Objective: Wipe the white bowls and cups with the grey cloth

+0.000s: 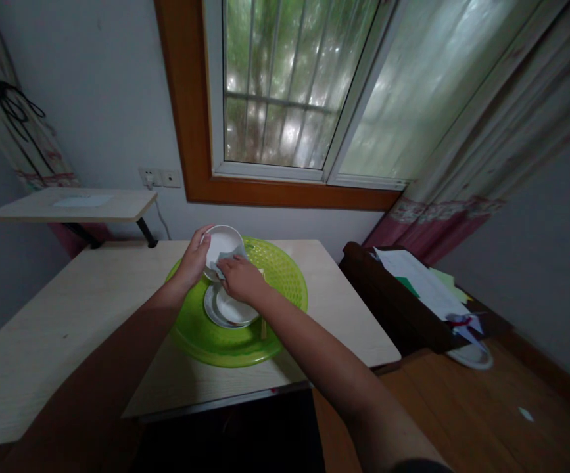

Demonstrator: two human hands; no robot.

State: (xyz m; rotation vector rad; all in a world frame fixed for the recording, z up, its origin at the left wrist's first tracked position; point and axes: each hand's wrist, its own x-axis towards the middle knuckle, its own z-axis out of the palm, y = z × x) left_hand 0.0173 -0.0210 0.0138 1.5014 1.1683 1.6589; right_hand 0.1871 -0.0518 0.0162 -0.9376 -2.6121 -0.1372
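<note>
My left hand [196,257] grips a white bowl [224,240] by its left rim, tilted so that its inside faces me. A grey cloth [219,264] is pressed against the bowl's inside by my right hand [240,278], whose fingers are closed on it. Below the bowl, a white dish [235,309] rests on a plate [212,307] with a patterned rim, partly covered by my right hand. Both lie in a large round green plastic tray [200,345]. A thin yellowish stick-like thing [263,328] lies beside them, partly hidden by my right forearm.
The tray stands on a pale wooden table [102,295]. A small raised shelf [72,205] with a paper on it is at the back left. To the right, a dark brown piece of furniture [393,302] bears papers [417,279]. A window [289,85] is behind.
</note>
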